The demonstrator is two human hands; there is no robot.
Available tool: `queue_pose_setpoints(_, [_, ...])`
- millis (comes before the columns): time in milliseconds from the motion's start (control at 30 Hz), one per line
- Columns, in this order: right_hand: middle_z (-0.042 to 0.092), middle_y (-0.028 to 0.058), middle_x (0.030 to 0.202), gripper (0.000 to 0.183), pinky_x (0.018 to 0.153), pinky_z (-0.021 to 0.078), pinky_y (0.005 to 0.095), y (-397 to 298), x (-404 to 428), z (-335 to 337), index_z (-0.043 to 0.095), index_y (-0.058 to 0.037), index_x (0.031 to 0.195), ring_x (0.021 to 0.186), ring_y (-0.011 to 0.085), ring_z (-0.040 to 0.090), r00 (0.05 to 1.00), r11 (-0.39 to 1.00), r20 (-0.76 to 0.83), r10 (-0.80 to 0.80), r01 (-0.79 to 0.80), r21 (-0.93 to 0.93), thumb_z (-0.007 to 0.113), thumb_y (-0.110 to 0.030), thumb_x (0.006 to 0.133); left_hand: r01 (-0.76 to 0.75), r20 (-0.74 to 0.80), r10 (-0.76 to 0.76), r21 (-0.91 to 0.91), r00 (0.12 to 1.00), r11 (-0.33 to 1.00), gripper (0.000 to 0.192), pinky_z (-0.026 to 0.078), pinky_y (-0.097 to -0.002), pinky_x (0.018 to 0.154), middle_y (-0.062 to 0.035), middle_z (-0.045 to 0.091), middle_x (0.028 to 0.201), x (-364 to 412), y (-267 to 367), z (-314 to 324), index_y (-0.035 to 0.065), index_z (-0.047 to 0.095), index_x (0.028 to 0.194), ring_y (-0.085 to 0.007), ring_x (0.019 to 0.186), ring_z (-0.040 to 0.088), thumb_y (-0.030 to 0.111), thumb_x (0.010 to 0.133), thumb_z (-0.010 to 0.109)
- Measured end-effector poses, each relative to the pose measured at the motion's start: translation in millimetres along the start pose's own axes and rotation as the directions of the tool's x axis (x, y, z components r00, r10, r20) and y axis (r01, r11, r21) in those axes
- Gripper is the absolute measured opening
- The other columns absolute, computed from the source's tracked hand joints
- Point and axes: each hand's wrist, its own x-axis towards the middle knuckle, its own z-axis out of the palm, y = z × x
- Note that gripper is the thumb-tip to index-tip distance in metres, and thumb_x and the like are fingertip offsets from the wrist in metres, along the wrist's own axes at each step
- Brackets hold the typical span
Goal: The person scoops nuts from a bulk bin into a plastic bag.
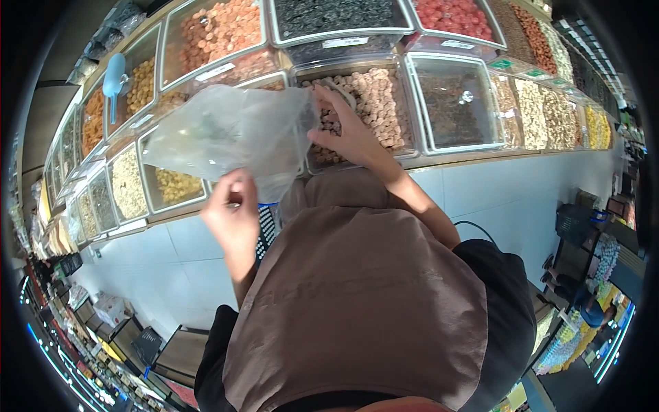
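A thin translucent plastic bag (221, 129) spreads between my two hands above the bins. My left hand (231, 208), slightly blurred, has its fingers curled at the bag's lower edge. My right hand (347, 131) reaches over an uncovered clear bin of wrinkled pinkish-brown dried fruit (378, 103). Its thumb and fingers are spread apart, the tips at the bag's right edge; whether they pinch the film is unclear. Behind those fingers shows a pale rounded object, partly hidden. The bag covers part of the neighbouring bins.
A light blue scoop (114, 80) rests on a bin at the left. Behind stand bins of orange (221, 36), black (334, 18) and red dried fruit (453, 18). A lidded bin (455, 103) is at the right. Below my left hand shows a dark perforated basket (265, 229).
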Motion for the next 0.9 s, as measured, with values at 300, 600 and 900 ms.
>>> queue_pose_setpoints(300, [0.062,0.0181,0.099,0.032,0.076,0.0488,0.0426,74,30,13,0.056,-0.0008,0.108,0.088,0.035,0.062,0.963,0.85,-0.181,-0.198,0.077,-0.521,0.065,-0.021,0.085,-0.066,0.418,-0.115,0.395,0.901,0.916,0.021,0.051,-0.0412,0.065,-0.0171,0.067,0.079,-24,-51,20,0.0044,0.067,0.096,-0.0356,0.071,0.066,0.019,0.082,0.068])
queue_pose_setpoints(600, [0.058,0.0211,0.104,0.042,0.082,0.0471,0.0442,126,-9,-27,0.054,0.0015,0.11,0.097,0.0384,0.057,0.941,0.848,-0.336,0.028,-0.2,-0.491,0.067,-0.024,0.08,-0.037,0.245,-0.084,0.451,0.966,0.892,0.041,0.05,-0.0418,0.072,-0.0169,0.063,0.09,-18,0,60,0.0026,0.058,0.099,-0.036,0.083,0.062,0.028,0.074,0.078])
queue_pose_setpoints(900, [0.054,0.0237,0.117,0.056,0.089,0.0488,0.046,167,-9,-55,0.046,0.0022,0.123,0.107,0.041,0.056,0.915,0.667,-0.288,0.284,-0.404,-0.626,0.066,-0.029,0.08,-0.192,0.145,0.133,0.544,0.98,0.817,0.046,0.044,-0.0461,0.088,-0.0234,0.055,0.112,-17,-23,131,0.0001,0.053,0.12,-0.0406,0.103,0.054,0.013,0.079,0.068])
